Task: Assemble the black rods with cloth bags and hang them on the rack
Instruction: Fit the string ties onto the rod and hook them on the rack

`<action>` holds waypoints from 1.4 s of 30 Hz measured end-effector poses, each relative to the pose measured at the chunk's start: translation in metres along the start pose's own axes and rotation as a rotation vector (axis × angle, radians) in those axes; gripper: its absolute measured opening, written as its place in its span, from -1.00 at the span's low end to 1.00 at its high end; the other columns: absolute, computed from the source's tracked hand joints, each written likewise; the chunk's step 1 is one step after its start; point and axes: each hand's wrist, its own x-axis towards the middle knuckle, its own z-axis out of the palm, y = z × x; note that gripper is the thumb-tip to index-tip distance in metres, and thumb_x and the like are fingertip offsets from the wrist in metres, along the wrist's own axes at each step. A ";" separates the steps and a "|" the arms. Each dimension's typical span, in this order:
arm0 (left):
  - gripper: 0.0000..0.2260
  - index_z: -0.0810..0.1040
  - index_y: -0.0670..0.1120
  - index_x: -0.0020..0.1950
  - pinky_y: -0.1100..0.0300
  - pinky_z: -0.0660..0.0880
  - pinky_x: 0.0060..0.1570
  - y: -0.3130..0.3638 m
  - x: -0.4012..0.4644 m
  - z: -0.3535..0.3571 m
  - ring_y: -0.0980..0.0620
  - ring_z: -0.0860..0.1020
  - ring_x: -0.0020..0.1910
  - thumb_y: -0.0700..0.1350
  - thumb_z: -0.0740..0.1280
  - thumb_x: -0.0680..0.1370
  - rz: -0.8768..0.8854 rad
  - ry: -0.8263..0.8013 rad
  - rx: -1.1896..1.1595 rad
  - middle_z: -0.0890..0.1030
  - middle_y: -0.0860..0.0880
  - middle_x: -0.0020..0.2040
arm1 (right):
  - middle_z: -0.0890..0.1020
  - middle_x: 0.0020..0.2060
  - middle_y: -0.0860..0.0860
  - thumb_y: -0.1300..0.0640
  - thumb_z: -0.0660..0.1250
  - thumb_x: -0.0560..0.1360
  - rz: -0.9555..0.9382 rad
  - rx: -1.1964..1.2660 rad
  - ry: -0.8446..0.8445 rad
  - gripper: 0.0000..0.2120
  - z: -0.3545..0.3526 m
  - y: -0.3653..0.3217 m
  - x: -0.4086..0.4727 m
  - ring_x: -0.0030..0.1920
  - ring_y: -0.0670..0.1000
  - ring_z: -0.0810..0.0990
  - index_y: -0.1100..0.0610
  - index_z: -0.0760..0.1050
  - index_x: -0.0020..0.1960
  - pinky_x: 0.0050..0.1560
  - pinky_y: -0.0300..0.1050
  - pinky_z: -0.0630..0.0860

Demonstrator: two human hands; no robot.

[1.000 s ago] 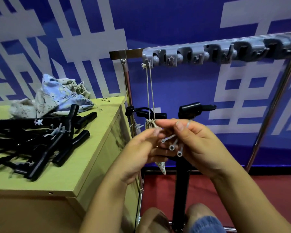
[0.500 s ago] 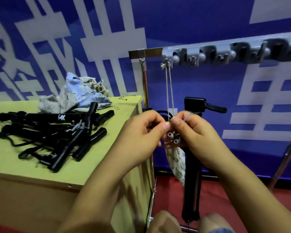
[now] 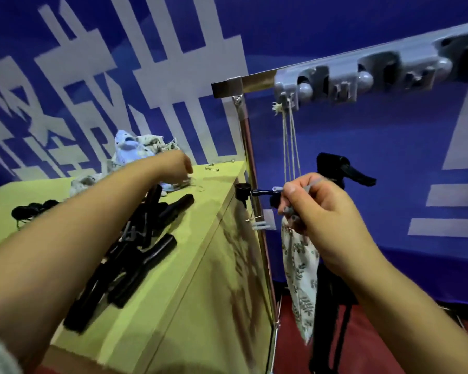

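1. A leaf-printed cloth bag [image 3: 300, 279] is being held just below the right hand [image 3: 319, 211]; its cords [image 3: 291, 147] are being carried up to a hook at the left end of the grey rack [image 3: 335, 79].
2. The right hand's fingers [image 3: 291, 188] are being kept curled around small grey tube-like pieces and what seems to be the neck of the bag.
3. The left hand [image 3: 177, 166] is being reached out over the yellow worktop [image 3: 195, 238] toward the heap of loose bags [image 3: 138, 147] at its far side; its fingers are blurred, so their grip cannot be told.
4. The black rods [image 3: 135, 244] are lying piled on the worktop under the left forearm, their long axes mostly running away from the person.
5. The left hand is judged the nearer to both rods and bags, so the next pick is likely being left to it.
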 end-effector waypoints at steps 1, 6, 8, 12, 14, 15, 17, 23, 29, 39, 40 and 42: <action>-0.76 0.59 -0.18 0.14 0.14 0.48 0.04 0.002 0.023 0.002 -0.11 0.56 -0.03 -0.30 0.21 0.54 0.009 0.015 0.138 0.63 -0.15 0.10 | 0.55 -0.46 -0.10 0.17 0.21 0.56 0.002 0.000 0.024 -0.77 -0.002 0.004 0.008 -0.47 -0.22 0.45 0.11 0.43 -0.28 -0.42 -0.42 0.33; -0.66 0.48 -0.20 0.29 0.05 0.43 0.19 0.038 0.108 0.039 -0.15 0.51 0.20 -0.29 0.25 0.51 -0.014 0.009 0.396 0.53 -0.17 0.26 | 0.56 -0.50 -0.11 0.06 0.25 0.52 0.036 -0.052 0.058 -0.77 -0.008 0.024 0.035 -0.48 -0.19 0.48 0.11 0.47 -0.28 -0.34 -0.28 0.36; -0.47 0.46 -0.15 0.32 0.10 0.41 0.25 0.052 0.129 0.062 -0.09 0.50 0.25 -0.10 0.49 0.39 -0.068 -0.100 0.451 0.50 -0.11 0.29 | 0.55 -0.51 -0.10 0.05 0.26 0.51 0.039 -0.057 0.070 -0.76 -0.012 0.031 0.043 -0.48 -0.17 0.49 0.10 0.48 -0.29 -0.34 -0.30 0.38; -0.73 0.56 -0.18 0.12 0.08 0.52 0.09 0.049 0.156 0.093 -0.14 0.57 0.11 -0.21 0.43 0.43 -0.022 -0.033 0.461 0.60 -0.12 0.13 | 0.51 -0.55 -0.07 0.10 0.27 0.50 0.049 0.005 0.099 -0.74 -0.019 0.045 0.053 -0.55 -0.19 0.43 0.17 0.50 -0.33 -0.49 -0.44 0.32; -0.81 0.58 -0.18 0.08 0.08 0.53 0.01 0.047 0.160 0.097 -0.14 0.59 0.08 -0.27 0.34 0.48 0.002 0.041 0.473 0.62 -0.14 0.09 | 0.50 -0.57 -0.06 0.12 0.28 0.49 0.059 0.014 0.114 -0.74 -0.021 0.053 0.056 -0.57 -0.19 0.42 0.18 0.51 -0.35 -0.51 -0.44 0.31; -0.82 0.58 -0.18 0.08 0.09 0.53 -0.01 0.049 0.161 0.096 -0.14 0.59 0.07 -0.28 0.33 0.49 0.016 0.057 0.493 0.62 -0.14 0.09 | 0.50 -0.58 -0.07 0.13 0.28 0.49 0.066 0.015 0.122 -0.74 -0.022 0.056 0.057 -0.57 -0.19 0.42 0.19 0.51 -0.35 -0.52 -0.44 0.31; -0.82 0.59 -0.19 0.08 0.09 0.53 -0.01 0.049 0.159 0.096 -0.13 0.59 0.07 -0.28 0.33 0.49 0.018 0.046 0.515 0.62 -0.14 0.08 | 0.52 -0.55 -0.06 0.13 0.28 0.49 0.083 0.031 0.129 -0.75 -0.020 0.061 0.059 -0.56 -0.18 0.43 0.18 0.51 -0.34 -0.53 -0.43 0.31; -0.79 0.58 -0.18 0.08 0.12 0.53 0.00 0.049 0.159 0.097 -0.12 0.60 0.07 -0.27 0.38 0.46 -0.027 0.083 0.518 0.62 -0.13 0.07 | 0.53 -0.54 -0.06 0.11 0.27 0.49 0.085 0.028 0.124 -0.75 -0.019 0.062 0.055 -0.55 -0.17 0.43 0.18 0.51 -0.33 -0.51 -0.43 0.32; -0.81 0.57 -0.16 0.04 0.09 0.52 -0.01 0.049 0.148 0.100 -0.15 0.59 0.02 -0.31 0.33 0.46 -0.032 0.189 0.437 0.61 -0.14 0.04 | 0.57 -0.49 -0.02 0.15 0.28 0.50 0.100 0.065 0.137 -0.78 -0.019 0.060 0.052 -0.52 -0.16 0.46 0.20 0.50 -0.30 -0.52 -0.39 0.33; -0.83 0.58 -0.12 0.08 0.30 0.50 -0.05 0.094 0.050 -0.035 0.05 0.57 0.00 -0.25 0.27 0.54 0.043 0.975 -1.309 0.60 -0.02 -0.01 | 0.67 -0.35 0.09 0.19 0.26 0.50 0.130 0.193 0.218 -0.85 -0.002 0.017 0.005 -0.33 0.00 0.67 0.25 0.50 -0.19 -0.45 -0.28 0.51; -0.86 0.58 -0.08 0.05 0.37 0.50 -0.07 0.098 0.024 -0.051 0.12 0.57 -0.04 -0.25 0.30 0.54 0.114 1.030 -1.391 0.60 0.03 -0.05 | 0.67 -0.34 0.10 0.20 0.26 0.51 0.127 0.207 0.230 -0.85 0.000 0.014 0.001 -0.33 -0.01 0.67 0.25 0.50 -0.19 -0.45 -0.27 0.51; -0.86 0.57 -0.05 0.00 0.36 0.54 -0.03 0.095 -0.032 -0.063 0.15 0.59 -0.05 -0.26 0.32 0.53 0.175 1.106 -1.547 0.62 0.04 -0.07 | 0.67 -0.33 0.12 0.21 0.25 0.52 0.113 0.203 0.255 -0.84 0.002 -0.001 -0.014 -0.34 -0.02 0.66 0.29 0.51 -0.16 -0.42 -0.28 0.53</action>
